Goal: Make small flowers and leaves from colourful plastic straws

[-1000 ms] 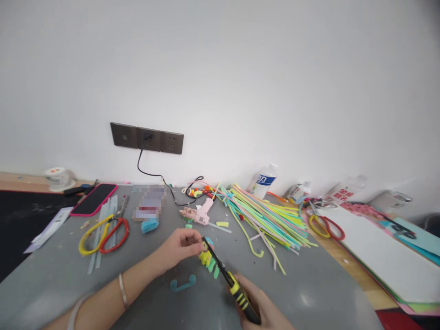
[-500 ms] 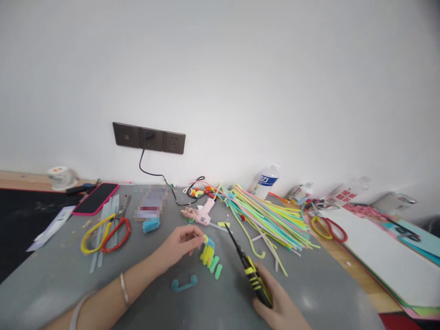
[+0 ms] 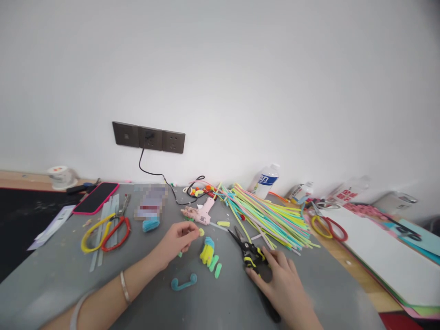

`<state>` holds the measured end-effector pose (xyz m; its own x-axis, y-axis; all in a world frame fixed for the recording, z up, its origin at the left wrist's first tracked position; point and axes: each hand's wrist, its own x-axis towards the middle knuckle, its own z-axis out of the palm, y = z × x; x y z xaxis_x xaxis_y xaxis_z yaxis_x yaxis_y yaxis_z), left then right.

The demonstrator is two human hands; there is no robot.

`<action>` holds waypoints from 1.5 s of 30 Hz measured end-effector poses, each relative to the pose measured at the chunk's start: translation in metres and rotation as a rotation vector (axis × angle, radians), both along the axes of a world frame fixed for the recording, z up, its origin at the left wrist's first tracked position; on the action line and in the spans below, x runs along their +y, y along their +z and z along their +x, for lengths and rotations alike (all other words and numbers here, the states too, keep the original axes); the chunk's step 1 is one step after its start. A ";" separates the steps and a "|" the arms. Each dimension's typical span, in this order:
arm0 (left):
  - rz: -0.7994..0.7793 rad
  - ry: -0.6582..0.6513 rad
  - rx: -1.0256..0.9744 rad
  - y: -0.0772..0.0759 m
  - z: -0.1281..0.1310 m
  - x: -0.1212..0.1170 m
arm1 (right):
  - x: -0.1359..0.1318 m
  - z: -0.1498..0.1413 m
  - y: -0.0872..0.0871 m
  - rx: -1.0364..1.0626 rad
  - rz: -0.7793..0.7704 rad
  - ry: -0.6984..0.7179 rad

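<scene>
My left hand (image 3: 176, 242) pinches a small yellow fuzzy piece (image 3: 201, 232) between thumb and fingers, just above the grey mat (image 3: 62, 279). Right below that piece lies a yellow, blue and green pipe-cleaner bundle (image 3: 209, 253) on the mat. My right hand (image 3: 280, 286) lies over the yellow-and-black handles of a pair of cutters (image 3: 248, 251), which rest flat on the mat with their jaws pointing up-left. A bent teal pipe cleaner (image 3: 183, 284) lies in front of the bundle.
A pink glue gun (image 3: 200, 213) lies behind the hands, its cord running to the wall sockets (image 3: 148, 137). A heap of coloured pipe cleaners (image 3: 268, 215) spreads to the right. Yellow-and-red scissors (image 3: 105, 231) and a pink phone (image 3: 94, 198) lie left; another pair of scissors (image 3: 326, 225) and bottles right.
My right hand has carried the cutters away from the bundle to the right and laid them down on the mat. My left hand has lifted a small yellow piece off the bundle.
</scene>
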<state>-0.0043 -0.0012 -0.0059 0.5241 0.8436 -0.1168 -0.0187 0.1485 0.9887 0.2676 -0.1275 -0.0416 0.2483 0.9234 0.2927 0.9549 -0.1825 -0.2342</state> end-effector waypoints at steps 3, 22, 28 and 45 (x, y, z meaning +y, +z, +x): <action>0.039 -0.016 0.050 -0.001 -0.002 0.002 | 0.011 -0.011 0.011 0.063 0.137 0.046; 0.226 -0.601 0.181 0.000 -0.017 0.000 | 0.018 -0.120 0.024 1.381 -0.288 0.381; 0.259 -0.708 0.303 0.006 -0.023 0.001 | 0.008 -0.126 0.019 1.231 -0.265 0.368; 0.238 -0.933 0.599 0.011 -0.034 0.009 | 0.018 -0.133 -0.004 0.799 -0.288 0.241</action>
